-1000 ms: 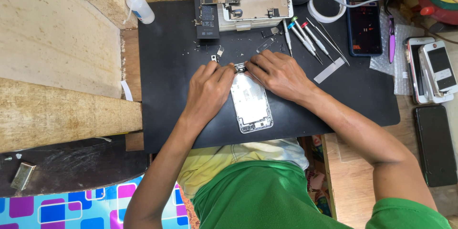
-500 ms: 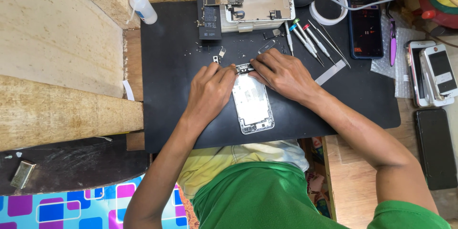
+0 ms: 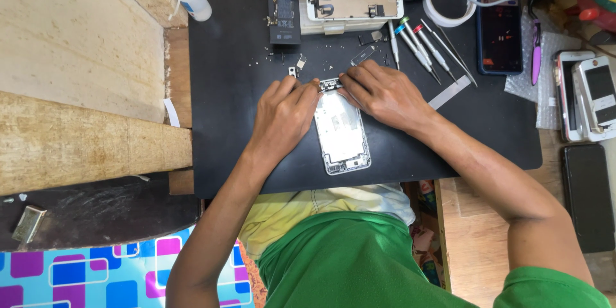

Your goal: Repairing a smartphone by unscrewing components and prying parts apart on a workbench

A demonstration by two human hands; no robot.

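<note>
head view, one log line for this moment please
left hand on phone frame top | right hand at same end, pinching small part | frame flat on black mat | screwdrivers beyond

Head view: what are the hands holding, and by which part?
Both hands, left hand and right hand, pinch a small dark component at the top end of the opened phone chassis, fingertips at its two ends.

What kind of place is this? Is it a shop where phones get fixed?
Probably yes, a phone repair bench. Both hands work on an opened phone shell, small screwdrivers lie on the black mat, and more phones wait at the side.
</note>
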